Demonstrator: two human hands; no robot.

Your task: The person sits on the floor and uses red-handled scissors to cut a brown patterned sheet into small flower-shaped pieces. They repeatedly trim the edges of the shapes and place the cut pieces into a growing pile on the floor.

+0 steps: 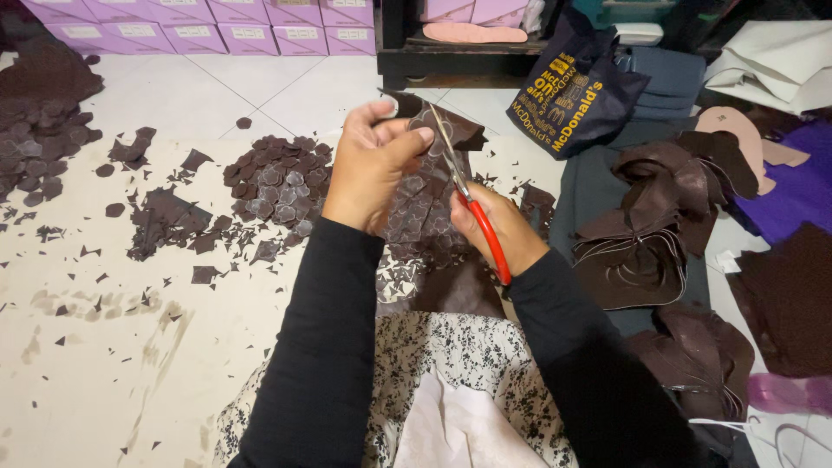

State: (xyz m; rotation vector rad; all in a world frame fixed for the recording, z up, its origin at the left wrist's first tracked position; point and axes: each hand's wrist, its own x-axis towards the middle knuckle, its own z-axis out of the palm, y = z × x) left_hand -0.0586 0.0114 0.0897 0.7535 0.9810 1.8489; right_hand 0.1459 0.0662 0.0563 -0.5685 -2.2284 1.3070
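Observation:
My left hand (373, 165) grips the upper edge of a dark brown leather sheet (429, 217) marked with traced outlines and holds it up in front of me. My right hand (503, 230) is closed around red-handled scissors (468, 199). The blades point up and cut into the sheet just right of my left thumb. Both arms wear black sleeves. The sheet's lower part hangs down toward my lap, over a floral cloth (459, 347).
A pile of cut brown pieces (277, 178) lies on the pale floor to the left, with scraps scattered around. Stacked brown leather offcuts (650, 225) sit at right. A dark blue bag (572, 87), pink boxes (217, 26) and a purple cloth (797, 191) lie farther off.

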